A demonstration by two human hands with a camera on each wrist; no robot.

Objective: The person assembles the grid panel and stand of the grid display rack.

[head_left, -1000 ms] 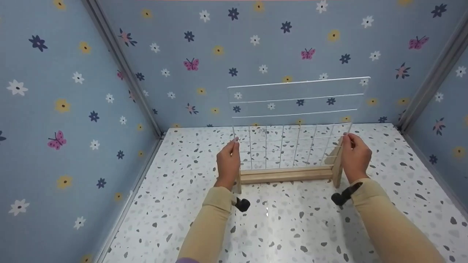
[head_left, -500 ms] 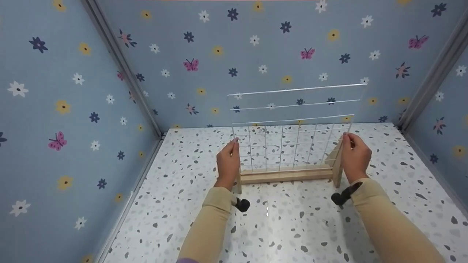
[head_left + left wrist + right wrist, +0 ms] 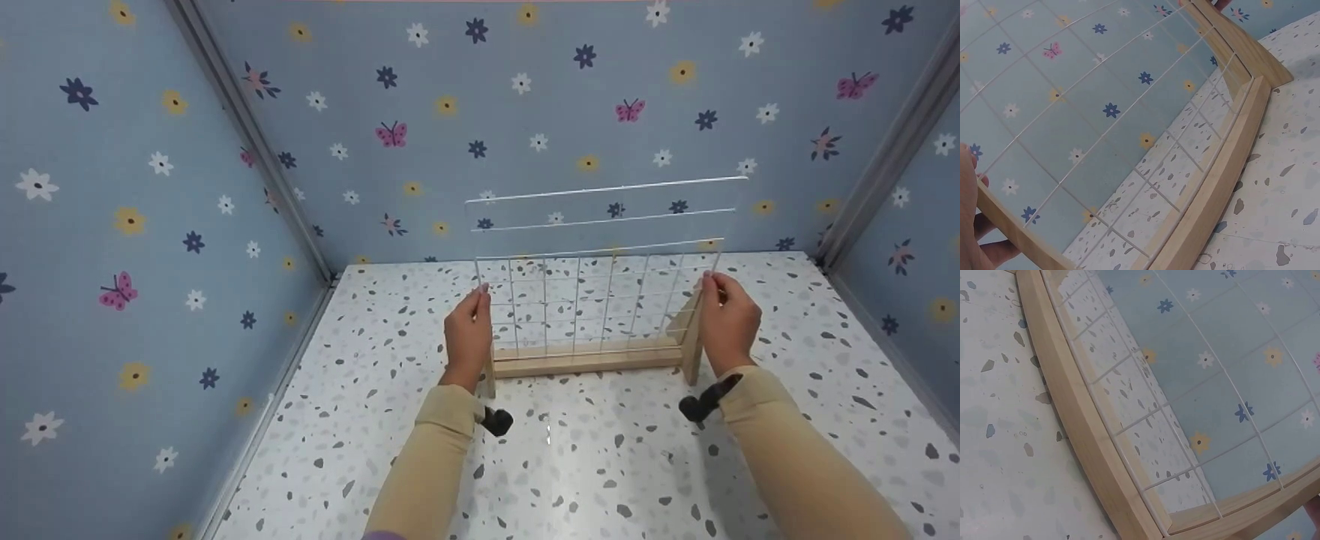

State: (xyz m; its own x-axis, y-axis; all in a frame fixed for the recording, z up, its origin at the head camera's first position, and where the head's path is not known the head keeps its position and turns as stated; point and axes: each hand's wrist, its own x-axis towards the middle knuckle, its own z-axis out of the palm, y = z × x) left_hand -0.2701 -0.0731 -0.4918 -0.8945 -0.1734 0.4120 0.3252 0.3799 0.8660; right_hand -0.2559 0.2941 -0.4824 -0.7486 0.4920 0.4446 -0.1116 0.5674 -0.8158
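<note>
A white wire grid panel (image 3: 606,189) stands nearly upright in a pale wooden stand (image 3: 589,364). In both wrist views the panel's lowest wire runs close along the wooden crossbar. My left hand (image 3: 466,335) pinches the panel's left edge, thumb and fingertips together. The left wrist view has this hand (image 3: 968,219) at the stand's side piece, some fingers behind the wood. Opposite it, my right hand (image 3: 732,321) pinches the right edge beside the slanted wooden upright. Only a sliver of the right hand (image 3: 1314,517) appears in the right wrist view.
The stand rests on a white speckled tabletop (image 3: 600,480). Blue flowered panels (image 3: 562,90) enclose the back and both sides, with grey metal posts (image 3: 251,127) at the corners. Black wrist devices (image 3: 498,421) sit at both cuffs.
The wire grid panel has slid down into the wooden stand, its top edge now lower and its bottom wire nearer the crossbar. Both hands stay in almost the same place.
</note>
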